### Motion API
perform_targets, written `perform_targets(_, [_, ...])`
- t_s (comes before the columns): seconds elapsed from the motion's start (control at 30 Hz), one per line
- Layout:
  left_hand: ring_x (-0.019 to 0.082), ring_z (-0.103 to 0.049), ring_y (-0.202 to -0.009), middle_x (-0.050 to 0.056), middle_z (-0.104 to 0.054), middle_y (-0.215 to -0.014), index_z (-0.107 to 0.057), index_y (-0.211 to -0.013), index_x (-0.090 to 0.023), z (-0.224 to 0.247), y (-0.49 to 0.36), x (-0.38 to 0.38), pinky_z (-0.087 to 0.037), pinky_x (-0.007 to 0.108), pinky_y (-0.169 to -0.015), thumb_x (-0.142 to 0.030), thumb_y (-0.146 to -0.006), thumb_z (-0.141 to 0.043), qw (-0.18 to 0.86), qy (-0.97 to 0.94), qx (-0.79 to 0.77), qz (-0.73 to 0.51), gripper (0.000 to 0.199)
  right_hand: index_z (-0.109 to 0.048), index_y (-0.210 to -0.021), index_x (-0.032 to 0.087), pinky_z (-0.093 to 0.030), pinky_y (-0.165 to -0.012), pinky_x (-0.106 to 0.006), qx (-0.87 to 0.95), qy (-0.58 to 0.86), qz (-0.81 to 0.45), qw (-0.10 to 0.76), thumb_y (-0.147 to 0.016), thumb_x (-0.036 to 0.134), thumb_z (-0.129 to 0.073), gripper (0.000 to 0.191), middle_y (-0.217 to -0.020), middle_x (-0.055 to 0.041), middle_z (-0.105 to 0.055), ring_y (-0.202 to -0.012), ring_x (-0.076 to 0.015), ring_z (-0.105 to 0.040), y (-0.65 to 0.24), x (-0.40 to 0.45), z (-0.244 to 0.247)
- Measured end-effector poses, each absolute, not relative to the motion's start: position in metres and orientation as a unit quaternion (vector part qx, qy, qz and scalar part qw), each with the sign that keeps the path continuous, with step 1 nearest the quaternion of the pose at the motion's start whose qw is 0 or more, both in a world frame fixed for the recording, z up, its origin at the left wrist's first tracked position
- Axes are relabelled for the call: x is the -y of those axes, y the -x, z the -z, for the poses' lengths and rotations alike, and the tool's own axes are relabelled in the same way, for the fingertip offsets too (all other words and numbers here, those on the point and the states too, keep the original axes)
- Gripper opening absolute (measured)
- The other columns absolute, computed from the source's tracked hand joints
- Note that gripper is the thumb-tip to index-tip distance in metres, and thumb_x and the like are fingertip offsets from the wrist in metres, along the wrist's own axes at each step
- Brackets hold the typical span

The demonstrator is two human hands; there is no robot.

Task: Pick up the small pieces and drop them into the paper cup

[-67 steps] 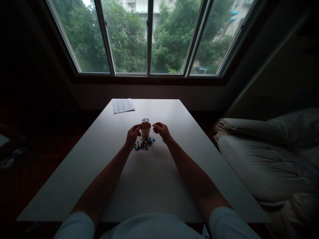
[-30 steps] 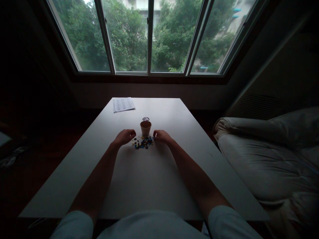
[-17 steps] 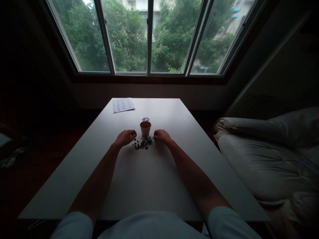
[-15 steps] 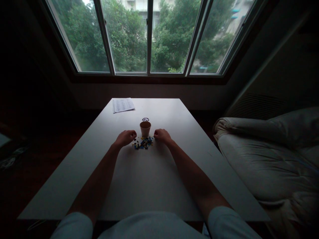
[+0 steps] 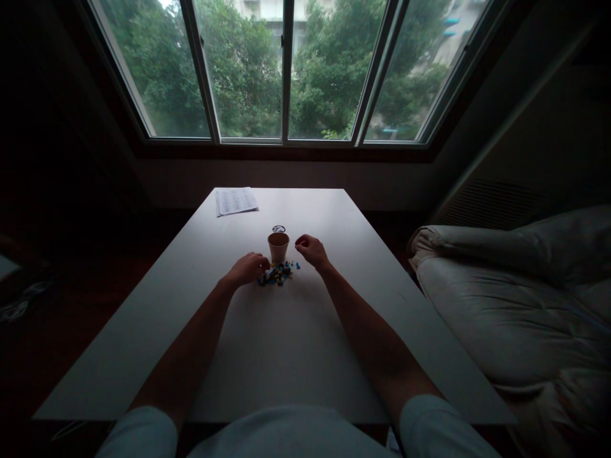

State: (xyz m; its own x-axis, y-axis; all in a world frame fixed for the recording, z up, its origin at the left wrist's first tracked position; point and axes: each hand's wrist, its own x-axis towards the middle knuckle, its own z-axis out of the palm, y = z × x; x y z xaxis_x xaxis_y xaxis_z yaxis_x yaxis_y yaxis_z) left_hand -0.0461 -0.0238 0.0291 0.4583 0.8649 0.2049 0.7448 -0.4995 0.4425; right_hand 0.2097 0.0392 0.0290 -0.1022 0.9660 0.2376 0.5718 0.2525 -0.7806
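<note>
Colored pieces (image 5: 278, 275), tiny and mostly blue, black and yellow, lie in a loose heap on the table between the two hands, a little nearer the person than the right hand. The left hand (image 5: 248, 268) is low at the heap's left edge, fingers curled and pointing inward among the nearest bits; whether a piece is pinched there is too small and dark to make out. The right hand (image 5: 312, 250) is held farther forward, its thumb and fingers drawn together just right of the cup's rim; whether anything sits between those tips cannot be made out either. A few blue bits lie apart from the heap, just on the near side of the right hand's fingertips.

Between the hands, directly beyond the heap, the cup (image 5: 279, 250) stands upright with its brown inside showing. Past it, farther out than both hands, is a small round item (image 5: 279, 229) with a dark rim. Ahead of the left hand, at the far left corner, printed papers (image 5: 237, 201) lie flat. White table (image 5: 286, 356) surface spreads beneath both forearms. Well to the right of the right hand is a pale padded seat (image 5: 510, 305); beyond everything, a window (image 5: 286, 95) faces green trees (image 5: 243, 83).
</note>
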Motion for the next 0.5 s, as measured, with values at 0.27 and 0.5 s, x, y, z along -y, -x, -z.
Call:
perform_targets(0.27, [0.017, -0.063, -0.085, 0.005, -0.071, -0.097, -0.076, -0.1, -0.027, -0.029, 0.043, 0.025, -0.046, 0.027, -0.077, -0.024, -0.088, -0.056, 0.13, -0.867, -0.462, -0.13, 0.024, -0.07, -0.089, 0.017, -0.047, -0.053, -0.022, 0.595, 0.434, -0.452, 0.504, -0.072, 0.033, -0.066, 0.024, -0.076, -0.0029, -0.07, -0.064, -0.0133, -0.061, -0.2, -0.043, -0.033])
perform_targets(0.5, [0.018, -0.064, -0.087, 0.005, -0.071, -0.099, -0.077, -0.103, -0.029, -0.029, 0.037, 0.027, -0.047, 0.029, -0.08, -0.026, -0.089, -0.059, 0.123, -0.871, -0.454, -0.141, 0.023, -0.07, -0.101, 0.018, -0.05, -0.056, -0.024, 0.607, 0.361, -0.515, 0.486, -0.077, 0.038, -0.068, 0.032, -0.091, -0.0062, -0.073, -0.069, -0.0143, -0.065, -0.193, -0.035, -0.043])
